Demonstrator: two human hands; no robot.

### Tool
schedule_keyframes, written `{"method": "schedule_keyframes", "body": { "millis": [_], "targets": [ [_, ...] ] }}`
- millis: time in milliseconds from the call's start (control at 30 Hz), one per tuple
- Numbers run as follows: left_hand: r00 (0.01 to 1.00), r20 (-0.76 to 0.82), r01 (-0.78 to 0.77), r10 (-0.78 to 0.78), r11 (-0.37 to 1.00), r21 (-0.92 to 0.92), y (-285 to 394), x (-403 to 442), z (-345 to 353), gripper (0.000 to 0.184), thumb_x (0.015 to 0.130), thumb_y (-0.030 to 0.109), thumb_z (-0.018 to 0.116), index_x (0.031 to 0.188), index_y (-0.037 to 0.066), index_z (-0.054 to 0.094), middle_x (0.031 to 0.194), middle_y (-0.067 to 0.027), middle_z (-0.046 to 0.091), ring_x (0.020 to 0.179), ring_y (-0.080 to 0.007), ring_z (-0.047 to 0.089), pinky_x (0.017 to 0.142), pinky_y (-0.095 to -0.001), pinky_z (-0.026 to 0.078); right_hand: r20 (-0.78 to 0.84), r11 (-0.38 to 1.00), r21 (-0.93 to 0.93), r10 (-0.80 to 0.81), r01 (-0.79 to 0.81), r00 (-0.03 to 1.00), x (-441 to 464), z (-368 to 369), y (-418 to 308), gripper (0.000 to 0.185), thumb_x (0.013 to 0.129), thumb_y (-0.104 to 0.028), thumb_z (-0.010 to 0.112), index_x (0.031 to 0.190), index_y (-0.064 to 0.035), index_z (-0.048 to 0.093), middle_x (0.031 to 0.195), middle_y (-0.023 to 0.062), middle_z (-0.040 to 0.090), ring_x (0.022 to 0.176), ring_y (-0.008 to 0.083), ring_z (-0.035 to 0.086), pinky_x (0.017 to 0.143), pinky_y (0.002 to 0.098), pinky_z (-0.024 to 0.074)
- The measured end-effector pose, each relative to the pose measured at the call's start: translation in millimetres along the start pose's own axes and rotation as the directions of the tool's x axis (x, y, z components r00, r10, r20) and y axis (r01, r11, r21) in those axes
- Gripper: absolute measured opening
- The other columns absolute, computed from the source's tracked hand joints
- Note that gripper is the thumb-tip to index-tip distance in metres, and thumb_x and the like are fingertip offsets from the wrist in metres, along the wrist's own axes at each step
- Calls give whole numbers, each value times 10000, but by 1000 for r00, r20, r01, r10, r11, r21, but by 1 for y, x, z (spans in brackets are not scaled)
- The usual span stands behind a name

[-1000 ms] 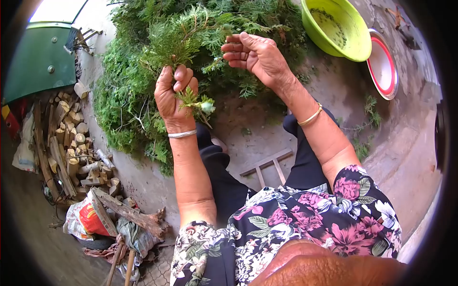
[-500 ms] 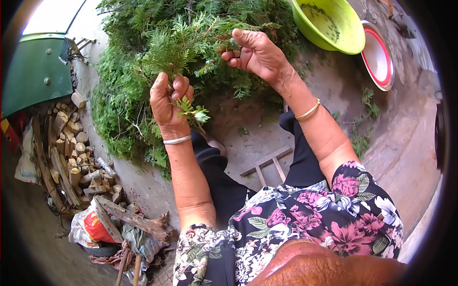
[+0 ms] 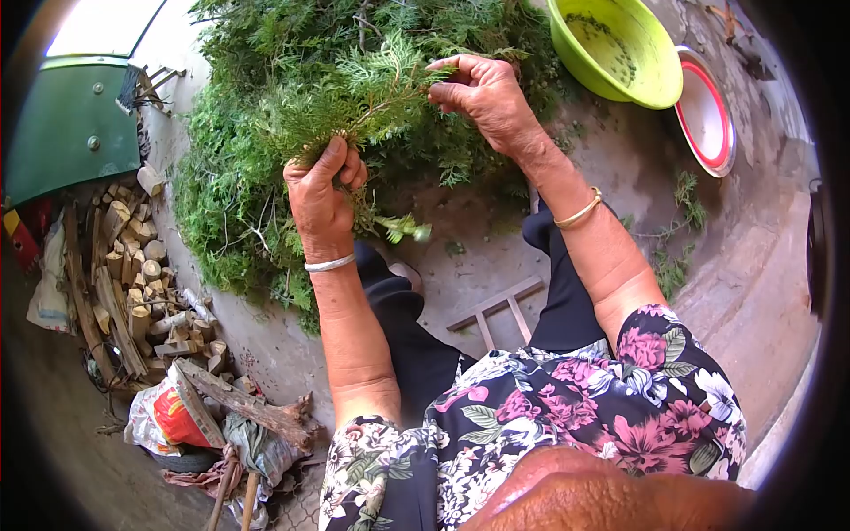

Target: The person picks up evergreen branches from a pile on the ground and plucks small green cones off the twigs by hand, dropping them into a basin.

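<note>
A round lime-green plastic basin [image 3: 653,62] sits at the upper right, with many small dark round bits [image 3: 611,55] scattered over its bottom, too many and too small to count. Just beside it is a round white basin with a red band [image 3: 704,111]. That makes two basins. At the lower left lies one white-and-red plastic bag [image 3: 173,414]; its contents are hidden.

Two bracelets show: a silver-coloured bangle [image 3: 328,265] on the left wrist and a gold-coloured one [image 3: 578,209] on the right. Two wooden poles [image 3: 223,496] stand near the bag, below a heap of cut firewood [image 3: 137,265].

The leafy evergreen sprig [image 3: 367,97] is raised in front of the large green branch pile [image 3: 235,195]. It is bright green, feathery and flat-leaved, with a thin brownish stem. The left hand [image 3: 323,190] grips its lower end; the right hand [image 3: 487,97] has its fingertips drawn together at the sprig's far tip, though I cannot tell whether they pinch it.
</note>
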State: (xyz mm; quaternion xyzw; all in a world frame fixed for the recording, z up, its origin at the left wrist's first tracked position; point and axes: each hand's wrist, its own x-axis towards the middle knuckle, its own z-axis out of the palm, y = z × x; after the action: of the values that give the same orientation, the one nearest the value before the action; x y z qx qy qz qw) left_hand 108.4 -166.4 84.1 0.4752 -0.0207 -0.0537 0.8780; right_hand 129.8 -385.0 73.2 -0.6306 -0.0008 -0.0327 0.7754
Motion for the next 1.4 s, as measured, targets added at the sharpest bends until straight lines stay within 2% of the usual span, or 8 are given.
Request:
{"method": "schedule_keyframes", "body": {
  "millis": [567,667,767,867,967,1000,1067,1400],
  "targets": [
    [999,52,-15,-7,913,407,-9,-9,18,20,775,-18,638,767,-23,620,598,-21,535,474,-90,422,436,-227,322,-245,923,-329,-288,200,926,5,-10,6,238,762,147,535,899,-12,649,786,-20,620,720,37,564,653,212,513],
    [998,65,-22,-7,901,434,-10,-12,23,37,775,0,645,788,-32,632,588,-19,536,473,-87,425,438,-222,319,-204,718,-610,-551,335,809,-4,-5,-3,199,706,82,613,864,-38,633,678,135,634,601,181,637,562,269,480],
    [998,48,5,-32,881,473,-8,-13,25,55,777,21,648,783,-32,634,580,-16,531,474,-82,423,440,-221,314,-222,751,-589,-504,297,835,-2,-7,1,200,699,75,618,865,-37,624,695,169,624,640,241,653,569,290,484],
    [994,101,-22,-34,865,501,-10,-12,23,67,778,31,645,797,-32,637,569,-11,520,471,-77,411,441,-218,307,-225,700,-670,-508,246,832,1,-9,8,190,742,86,601,884,-35,640,645,-10,582,598,29,503,556,219,442],
    [995,98,-16,-29,901,434,-6,-12,22,52,784,28,638,784,-23,623,560,-6,498,466,-76,396,433,-220,302,-296,986,-166,-66,16,953,2,-10,8,154,752,90,599,871,-3,625,698,14,590,589,78,533,548,231,457],
    [995,99,-18,-28,901,433,-5,-11,21,52,784,28,638,784,-23,623,560,-6,498,466,-76,396,433,-220,302,-296,986,-167,-67,17,953,2,-12,7,154,752,90,599,871,-3,625,698,14,590,589,78,533,548,231,457],
    [998,11,63,-69,954,292,-5,-9,15,54,795,25,627,762,-9,602,565,-8,485,466,-78,391,425,-221,298,-223,940,319,200,-123,954,-1,-17,3,120,752,17,643,869,-5,623,765,48,633,653,135,594,576,272,496],
    [990,92,84,-109,966,246,-9,-10,13,40,804,4,623,782,-17,597,624,-21,519,480,-84,401,421,-224,314,-176,738,643,403,-205,898,-1,-23,2,89,809,-61,642,874,-21,597,778,47,592,704,197,574,584,354,470]
  ]
}}
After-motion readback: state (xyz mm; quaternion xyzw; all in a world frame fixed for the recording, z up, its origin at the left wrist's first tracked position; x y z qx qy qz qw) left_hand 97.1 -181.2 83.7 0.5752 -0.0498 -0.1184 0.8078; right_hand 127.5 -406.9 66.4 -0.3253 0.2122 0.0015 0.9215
